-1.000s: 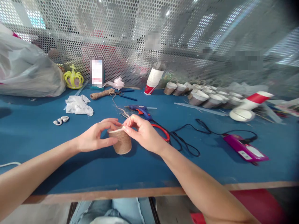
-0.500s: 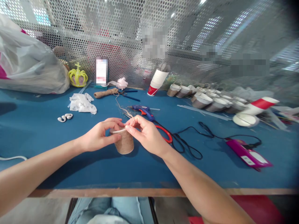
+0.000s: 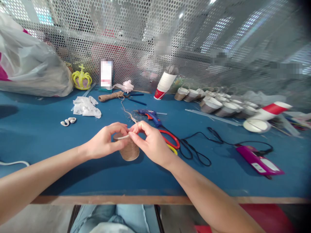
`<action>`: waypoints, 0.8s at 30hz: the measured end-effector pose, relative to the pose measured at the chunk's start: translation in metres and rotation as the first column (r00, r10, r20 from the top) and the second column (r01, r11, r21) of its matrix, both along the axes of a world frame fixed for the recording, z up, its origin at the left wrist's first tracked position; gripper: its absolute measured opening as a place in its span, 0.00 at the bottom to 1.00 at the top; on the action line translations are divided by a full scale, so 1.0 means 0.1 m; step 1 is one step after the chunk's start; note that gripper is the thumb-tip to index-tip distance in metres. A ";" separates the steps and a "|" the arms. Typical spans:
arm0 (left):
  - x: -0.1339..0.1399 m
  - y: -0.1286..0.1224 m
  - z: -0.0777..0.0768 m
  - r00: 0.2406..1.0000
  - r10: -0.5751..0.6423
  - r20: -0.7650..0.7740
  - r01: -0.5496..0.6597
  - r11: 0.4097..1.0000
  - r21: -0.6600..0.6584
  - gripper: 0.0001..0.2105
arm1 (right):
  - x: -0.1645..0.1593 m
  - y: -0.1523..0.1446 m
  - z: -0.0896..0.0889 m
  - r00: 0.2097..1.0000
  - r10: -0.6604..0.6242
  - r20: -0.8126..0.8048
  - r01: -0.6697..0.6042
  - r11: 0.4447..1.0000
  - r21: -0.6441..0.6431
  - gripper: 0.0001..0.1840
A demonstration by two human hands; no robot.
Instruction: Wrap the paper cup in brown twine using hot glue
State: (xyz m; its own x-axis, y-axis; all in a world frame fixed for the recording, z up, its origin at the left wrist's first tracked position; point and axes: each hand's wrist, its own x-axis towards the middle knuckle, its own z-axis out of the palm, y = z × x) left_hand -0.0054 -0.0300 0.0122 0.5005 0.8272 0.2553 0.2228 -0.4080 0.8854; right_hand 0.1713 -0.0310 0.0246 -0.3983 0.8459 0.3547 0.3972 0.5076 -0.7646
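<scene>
A paper cup wrapped in brown twine (image 3: 131, 151) stands at the table's near middle, its white rim partly covered by fingers. My left hand (image 3: 103, 140) is closed around the cup's left side, thumb outside and fingertips over the rim. At the right of the rim, my right hand (image 3: 152, 142) pinches the twine (image 3: 124, 108) against the cup. That strand runs back to a twine roll (image 3: 110, 96). A blue glue gun (image 3: 151, 116) lies just beyond my right hand. Scissors with red and yellow handles (image 3: 175, 139) are partly hidden under that hand.
Pliers (image 3: 136, 98) lie by the twine roll. Stacked paper cups (image 3: 165, 84) lean at the back; several wrapped cups (image 3: 211, 105) stand to the right. A black cord leads to a purple power strip (image 3: 259, 160). White crumpled plastic (image 3: 86, 106) and a large bag (image 3: 36, 68) are on the left.
My right fingertips have shifted slightly left along the rim with the twine. More of the scissors' handles shows beside my right hand. The cup stays nearly in place.
</scene>
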 end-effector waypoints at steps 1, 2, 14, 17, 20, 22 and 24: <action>0.00 -0.01 0.00 1.000 0.004 0.003 -0.004 1.000 0.009 0.04 | -0.01 -0.01 0.00 1.000 0.001 0.016 -0.001 1.000 0.019 0.09; 0.01 -0.01 0.00 1.000 0.007 0.006 -0.007 1.000 0.017 0.03 | -0.01 -0.02 0.00 1.000 0.003 0.030 -0.004 0.999 0.034 0.09; -0.03 0.00 -0.03 0.999 0.031 0.043 -0.028 0.998 -0.055 0.02 | 0.21 0.22 0.09 0.981 -0.186 0.054 0.184 0.982 0.026 0.11; -0.04 0.01 -0.05 0.996 0.044 0.075 -0.036 0.994 -0.099 0.03 | 0.44 0.54 0.09 0.694 -0.504 0.513 0.494 0.853 0.170 0.14; -0.04 0.03 -0.07 0.994 0.049 0.096 -0.039 0.994 -0.102 0.03 | 0.61 0.84 0.00 0.553 -0.514 0.656 0.552 0.816 0.173 0.14; -0.04 0.04 -0.09 0.995 0.039 0.096 -0.030 0.995 -0.096 0.03 | 0.65 0.98 -0.08 0.518 -0.464 0.718 0.560 0.819 0.126 0.09; -0.04 0.06 -0.11 0.996 0.028 0.085 -0.021 0.996 -0.087 0.03 | 0.65 1.06 -0.16 0.499 -0.430 0.752 0.564 0.820 0.095 0.06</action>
